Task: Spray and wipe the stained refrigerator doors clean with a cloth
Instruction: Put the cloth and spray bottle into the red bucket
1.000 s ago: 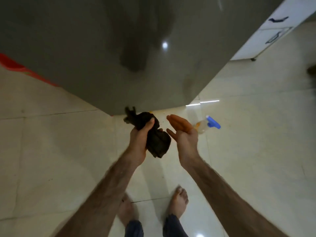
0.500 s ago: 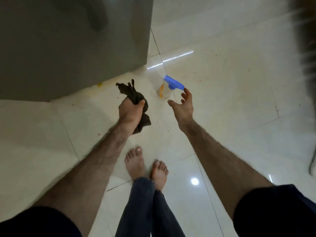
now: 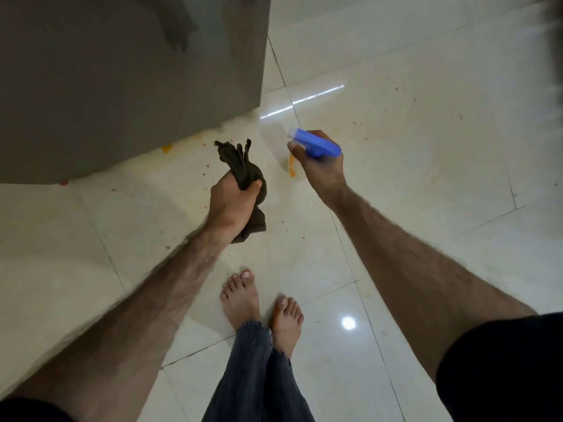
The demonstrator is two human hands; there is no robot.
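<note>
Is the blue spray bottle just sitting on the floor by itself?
No, the right hand is wrapped around the spray bottle, just below its blue head.

The grey refrigerator door (image 3: 131, 80) walls off the upper left, its lower edge close above the floor (image 3: 426, 178). Open tiled floor spreads to the right and behind the door's corner. The left hand (image 3: 233, 205) with its bunched cloth (image 3: 243, 169) and the right hand (image 3: 323, 166) on the spray bottle (image 3: 316, 146) sit near each other, a narrow gap between them. Bare feet (image 3: 262, 303) occupy the floor below.
</note>
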